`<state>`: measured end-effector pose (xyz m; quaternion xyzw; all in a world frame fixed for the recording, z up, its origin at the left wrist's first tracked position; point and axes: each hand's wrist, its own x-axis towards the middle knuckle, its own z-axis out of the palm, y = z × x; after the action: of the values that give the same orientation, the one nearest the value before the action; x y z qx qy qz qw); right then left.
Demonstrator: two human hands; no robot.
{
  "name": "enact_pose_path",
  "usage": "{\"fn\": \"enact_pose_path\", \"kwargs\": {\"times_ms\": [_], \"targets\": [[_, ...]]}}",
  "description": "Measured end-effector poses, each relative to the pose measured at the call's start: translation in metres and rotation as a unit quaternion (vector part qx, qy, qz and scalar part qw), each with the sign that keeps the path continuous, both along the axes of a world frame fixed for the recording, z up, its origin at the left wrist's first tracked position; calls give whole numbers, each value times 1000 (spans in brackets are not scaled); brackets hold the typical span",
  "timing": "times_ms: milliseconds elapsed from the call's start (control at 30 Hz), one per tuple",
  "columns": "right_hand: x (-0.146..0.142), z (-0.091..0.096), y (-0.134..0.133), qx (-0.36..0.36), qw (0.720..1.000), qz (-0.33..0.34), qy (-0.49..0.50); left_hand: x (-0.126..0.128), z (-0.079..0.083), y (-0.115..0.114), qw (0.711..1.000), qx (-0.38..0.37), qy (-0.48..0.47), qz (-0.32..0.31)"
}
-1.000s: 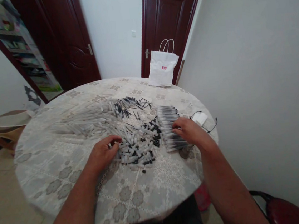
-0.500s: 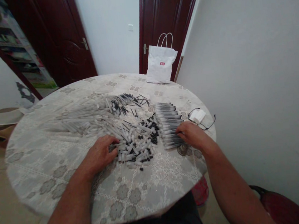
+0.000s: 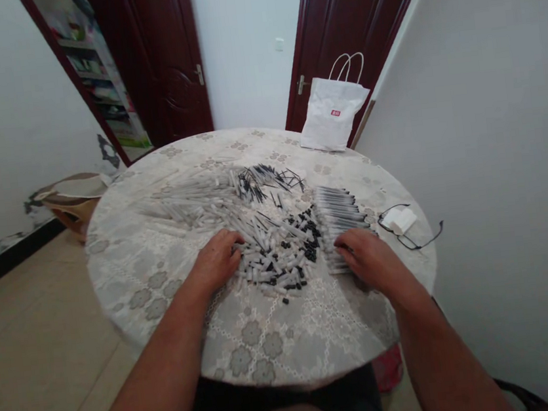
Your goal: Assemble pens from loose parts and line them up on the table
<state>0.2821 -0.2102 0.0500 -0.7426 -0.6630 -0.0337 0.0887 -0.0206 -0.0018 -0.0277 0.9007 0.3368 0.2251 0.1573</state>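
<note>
My left hand [image 3: 218,258] rests at the left edge of a heap of whitish pen caps [image 3: 265,262]. Its fingers are curved, with a gap between thumb and forefinger. Over the near end of a neat row of pens [image 3: 335,202] lies my right hand [image 3: 363,254], its thumb and fingers pinched together. Whatever is between those fingertips is too small to make out. Small black plugs [image 3: 311,244] lie between the cap heap and the row. Farther left spreads a pile of pale pen barrels [image 3: 189,205], with thin black-tipped refills [image 3: 265,177] behind the caps.
Eyeglasses [image 3: 409,243] and a folded white paper [image 3: 400,220] lie right of the pens. A white paper bag [image 3: 333,116] stands at the far edge of the round table [image 3: 170,336], which has a patterned cloth. The wall [image 3: 494,141] rises close on the right.
The view has turned left, so everything appears farther right. My right hand has moved left over the pen row and slightly nearer to me. My left hand stays beside the caps.
</note>
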Motion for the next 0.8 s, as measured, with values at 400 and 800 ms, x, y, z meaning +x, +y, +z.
{"fn": "enact_pose_path", "kwargs": {"times_ms": [400, 800], "targets": [[-111, -2, 76, -111, 991, 71, -28, 0, 4, -6, 999, 4, -31, 20], [-87, -32, 82, -20, 1000, 1, -11, 5, 5, -12, 998, 15, -10, 53]]}}
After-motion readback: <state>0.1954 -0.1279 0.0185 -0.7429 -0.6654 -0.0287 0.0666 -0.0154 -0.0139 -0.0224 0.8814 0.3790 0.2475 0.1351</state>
